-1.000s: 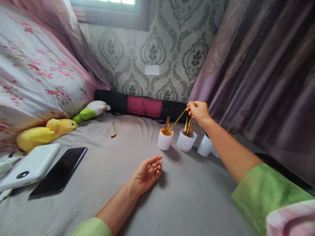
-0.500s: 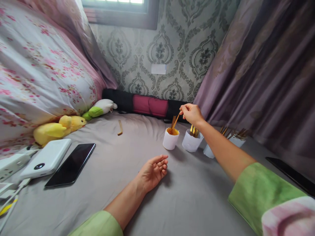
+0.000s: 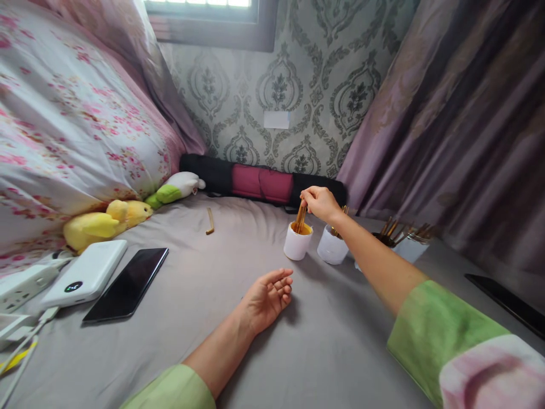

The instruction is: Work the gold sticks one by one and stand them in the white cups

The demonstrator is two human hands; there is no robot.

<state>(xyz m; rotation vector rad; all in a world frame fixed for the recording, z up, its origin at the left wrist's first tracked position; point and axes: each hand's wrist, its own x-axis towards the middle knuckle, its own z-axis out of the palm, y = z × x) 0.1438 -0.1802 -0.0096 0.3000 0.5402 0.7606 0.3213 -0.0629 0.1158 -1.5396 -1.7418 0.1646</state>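
Our right forearm (image 3: 378, 255) covers part of the second cup (image 3: 330, 249), and the lower ends of the sticks (image 3: 300, 220) vanish inside the white cup (image 3: 298, 245). A gray sheet (image 3: 200, 284) spreads before patterned wallpaper (image 3: 230, 96). Our right hand (image 3: 322, 203) pinches the sticks' tops, how many we can't be sure; our left hand (image 3: 269, 301) lies palm up, loosely curled.

I face grey patterned wallpaper (image 3: 238, 85) with a bright window (image 3: 202, 10) high up; a purple curtain (image 3: 426, 130) hangs to my right, flowered cloth (image 3: 89, 119) to my left.
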